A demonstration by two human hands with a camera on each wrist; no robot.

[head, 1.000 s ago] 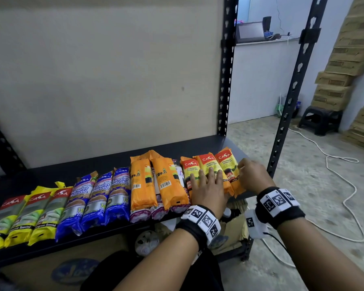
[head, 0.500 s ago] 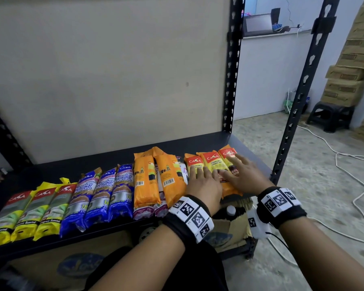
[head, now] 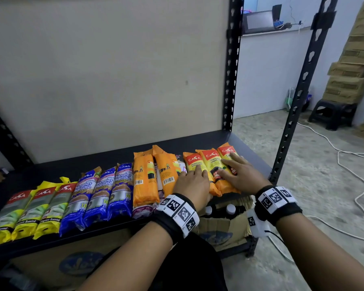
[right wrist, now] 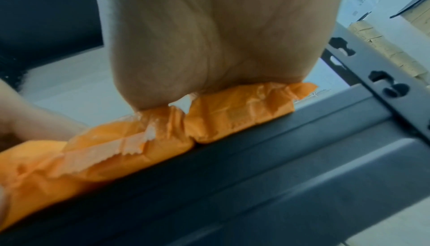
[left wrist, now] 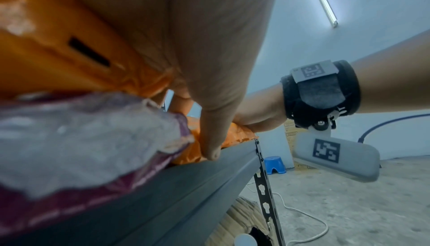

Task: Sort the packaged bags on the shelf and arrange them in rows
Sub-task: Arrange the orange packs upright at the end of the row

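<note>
A row of packaged bags lies along the black shelf [head: 88, 164]: three yellow Casa packs [head: 27, 208] at the left, three blue Singlet Handle packs [head: 101, 190], two plain orange packs [head: 145, 177], then three orange Casa packs [head: 210, 162] at the right end. My left hand [head: 194, 183] lies flat with straight fingers on the leftmost orange Casa pack. My right hand [head: 237, 175] presses flat on the other two. In the right wrist view the palm [right wrist: 209, 38] sits on the packs' crimped ends [right wrist: 232, 113] at the shelf's front edge [right wrist: 279, 167].
Black slotted uprights [head: 290, 114] stand right of the shelf. A cardboard box with bottles [head: 225, 223] sits on the level below. White cables [head: 357, 185] run over the concrete floor, with a dark stool [head: 332, 114] and stacked cartons [head: 353, 59] beyond.
My right hand has gone from curled at the right edge of the orange Casa packs to flat on top of them. The packs have been squared up side by side.
</note>
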